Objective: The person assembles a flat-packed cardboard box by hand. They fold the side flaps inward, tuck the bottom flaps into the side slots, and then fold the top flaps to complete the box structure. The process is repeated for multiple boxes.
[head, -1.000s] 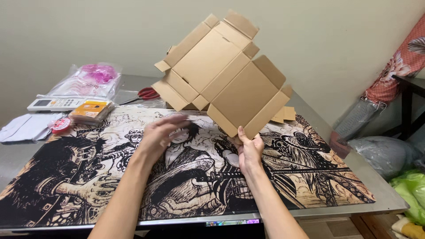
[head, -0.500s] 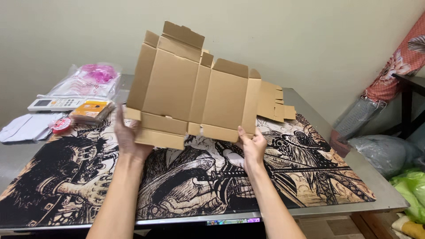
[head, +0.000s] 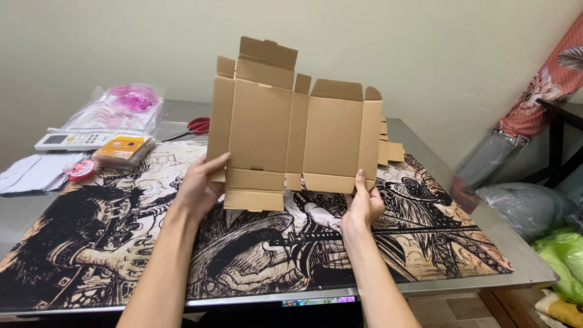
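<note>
Cardboard box blank, unfolded and flat, stands upright above the table, held between both hands with its creased panels and flaps facing the camera and its tabs sticking up at the top. The left hand grips the lower left edge, thumb laid across the front of the panel and the other fingers hidden behind it, so I cannot tell how they sit. The right hand pinches the lower right edge, thumb pointing up along the front face and the remaining fingers curled behind. Beneath the blank lies a large printed mat with dark illustrated figures, covering most of the tabletop. Off to the left are red-handled scissors, a clear bag with pink contents, a white remote control, a small orange packet and a red roll of tape; more flat cardboard pieces lie just behind the blank on the right. Judging from the grip, the main risk is that the sheet buckles along a crease other than the intended one, since it is held only at its bottom corners and its tall upper panels are unsupported. A loose pinch on either side could also let it sag or slip down onto the mat.
</note>
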